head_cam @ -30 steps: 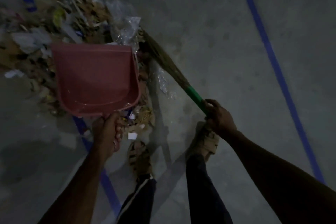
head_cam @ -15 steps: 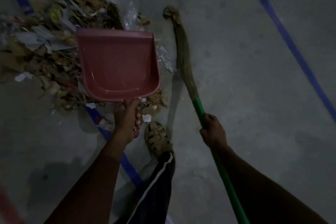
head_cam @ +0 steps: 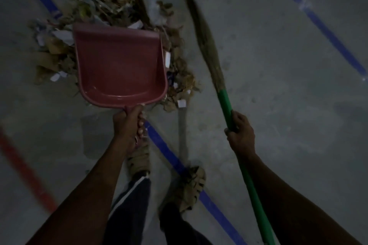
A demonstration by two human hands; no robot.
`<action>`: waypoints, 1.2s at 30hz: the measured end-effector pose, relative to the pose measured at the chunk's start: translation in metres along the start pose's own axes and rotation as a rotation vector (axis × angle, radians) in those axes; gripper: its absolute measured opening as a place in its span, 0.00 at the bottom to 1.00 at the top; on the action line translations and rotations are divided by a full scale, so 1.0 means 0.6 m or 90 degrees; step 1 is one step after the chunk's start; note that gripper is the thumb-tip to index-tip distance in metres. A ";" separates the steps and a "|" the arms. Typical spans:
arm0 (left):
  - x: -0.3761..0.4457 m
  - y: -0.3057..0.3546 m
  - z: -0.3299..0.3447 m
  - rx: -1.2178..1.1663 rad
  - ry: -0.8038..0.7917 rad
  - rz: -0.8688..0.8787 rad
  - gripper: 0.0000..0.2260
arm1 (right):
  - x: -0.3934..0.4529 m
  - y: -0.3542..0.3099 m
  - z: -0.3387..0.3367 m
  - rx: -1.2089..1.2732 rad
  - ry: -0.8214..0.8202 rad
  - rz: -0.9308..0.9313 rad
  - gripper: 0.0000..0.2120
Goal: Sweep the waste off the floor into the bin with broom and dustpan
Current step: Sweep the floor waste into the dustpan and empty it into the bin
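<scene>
Dim head view, looking down at a grey concrete floor (head_cam: 278,65). Left hand (head_cam: 130,125) fingers curled tight round the short handle of a pink dustpan (head_cam: 121,65); pan sticks out straight ahead of that hand, open mouth facing away from the person, inside looks bare. Can't tell if pan lip touches floor or hovers. Waste pile (head_cam: 111,6) of dry leaves, paper scraps, clear plastic lies beyond and around the pan's far edge, spilling down both sides of it, right side trail reaching back almost level with left hand. Right hand (head_cam: 240,135) wrapped round the green broom handle (head_cam: 226,105), gripping near its upper end where the green meets the bristles; handle runs back down past the right forearm toward the frame bottom. Broom bristles (head_cam: 205,34) extend forward and slightly left from right hand, blurred tip up ahead, just right of the waste pile, apart from the pan. Blue floor line (head_cam: 169,155) runs diagonally between the two hands and under the sandalled feet (head_cam: 191,187); second blue line (head_cam: 328,34) far right of right hand; red line (head_cam: 25,169) left of left forearm.
</scene>
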State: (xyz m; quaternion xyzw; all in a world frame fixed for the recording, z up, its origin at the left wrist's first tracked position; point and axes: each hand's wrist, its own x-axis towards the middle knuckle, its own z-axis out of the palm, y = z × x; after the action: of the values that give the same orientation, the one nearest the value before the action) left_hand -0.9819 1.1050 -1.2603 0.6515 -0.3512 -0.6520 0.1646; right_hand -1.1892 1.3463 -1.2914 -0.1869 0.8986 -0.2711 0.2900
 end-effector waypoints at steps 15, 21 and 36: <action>0.021 -0.090 -0.231 0.071 -0.013 -0.055 0.16 | -0.148 -0.067 0.266 -0.044 -0.131 0.126 0.25; 0.042 -0.052 -0.324 0.106 -0.031 -0.034 0.17 | -0.203 -0.106 0.308 0.018 -0.010 0.076 0.30; 0.036 -0.049 -0.501 0.140 -0.033 -0.033 0.16 | -0.364 -0.152 0.433 0.019 -0.072 0.279 0.17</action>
State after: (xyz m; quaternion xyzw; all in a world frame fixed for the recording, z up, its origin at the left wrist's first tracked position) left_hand -0.6870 1.0380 -1.2669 0.6572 -0.4077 -0.6304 0.0665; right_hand -0.8448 1.2845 -1.3231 0.0026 0.8959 -0.2040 0.3947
